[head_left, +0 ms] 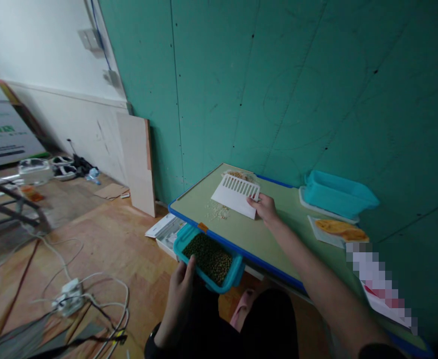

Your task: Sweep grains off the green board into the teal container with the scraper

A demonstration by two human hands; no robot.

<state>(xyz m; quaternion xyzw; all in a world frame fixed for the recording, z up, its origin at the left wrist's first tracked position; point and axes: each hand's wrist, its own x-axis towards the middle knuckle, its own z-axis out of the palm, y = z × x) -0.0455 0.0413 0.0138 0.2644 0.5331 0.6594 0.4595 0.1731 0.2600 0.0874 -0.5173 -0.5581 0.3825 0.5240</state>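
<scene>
My right hand [266,205] grips the right edge of a white slotted panel [234,201], tilted over the table [286,229]. Behind the panel's slots lies a heap of tan beans [240,174], partly hidden by it. Small pale grains [217,211] are scattered on the tabletop in front. Below the near table edge, my left hand [179,294] holds a turquoise plastic container [237,271], thumb over its rim. Inside it, dark green beans [204,251] fill most of the space, with tan beans [222,267] at the right end.
A second turquoise container [334,194] stands at the table's back right, near an orange-yellow item on a white sheet [340,230]. An open white box [162,232] sits below the table. Cables and a power strip [69,298] lie on the floor at left. A green wall [241,89] rises behind.
</scene>
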